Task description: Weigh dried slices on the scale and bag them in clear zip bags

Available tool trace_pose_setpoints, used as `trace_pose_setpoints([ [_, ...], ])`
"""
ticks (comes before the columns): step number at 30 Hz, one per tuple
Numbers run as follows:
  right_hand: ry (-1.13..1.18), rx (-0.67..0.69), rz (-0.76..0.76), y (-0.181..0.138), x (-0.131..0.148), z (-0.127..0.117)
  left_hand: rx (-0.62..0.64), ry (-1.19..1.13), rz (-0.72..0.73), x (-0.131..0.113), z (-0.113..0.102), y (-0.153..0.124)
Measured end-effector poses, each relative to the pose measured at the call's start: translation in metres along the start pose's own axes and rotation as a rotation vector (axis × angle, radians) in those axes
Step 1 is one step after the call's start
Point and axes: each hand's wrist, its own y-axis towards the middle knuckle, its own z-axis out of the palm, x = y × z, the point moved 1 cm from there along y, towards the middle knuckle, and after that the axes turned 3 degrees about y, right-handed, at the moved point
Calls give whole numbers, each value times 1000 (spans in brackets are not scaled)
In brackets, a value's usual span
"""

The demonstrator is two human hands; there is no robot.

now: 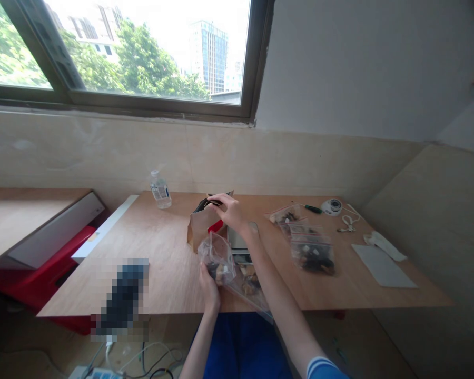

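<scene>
My left hand [209, 288] is closed around the lower side of a clear zip bag [216, 258], which holds dark and pale dried pieces. At the mouth of an upright brown paper bag [197, 229] with a red patch, my right hand [231, 211] has its fingers bent together. Something dark shows at those fingertips, too small to name, and part of the bag's opening is hidden by the hand. Under my right forearm lies another clear bag [248, 281] with light brown dried pieces, at the table's front edge. A flat silver device [237, 239] sits behind it, partly covered.
Several filled zip bags [313, 250] lie to the right. Beyond them are a green-handled screwdriver [313, 209], a white dome camera [332, 207] with its cable, and a white sheet [383, 266]. A water bottle [160, 190] stands at the back left; a blurred dark object [122, 297] lies front left.
</scene>
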Motion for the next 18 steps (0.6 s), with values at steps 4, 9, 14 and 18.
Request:
trace_pose_setpoints([
  [4,-209,99,-25,-4,5,-2,-8,16,17,3,0,2],
  [9,-479,258,-17,-6,11,0,-28,13,13,3,0,3],
  [14,-454,51,-6,-12,25,-7,-26,-40,10,1,2,1],
  [18,-186,-32,135,-37,39,-17,-18,-53,8,-3,3,-2],
])
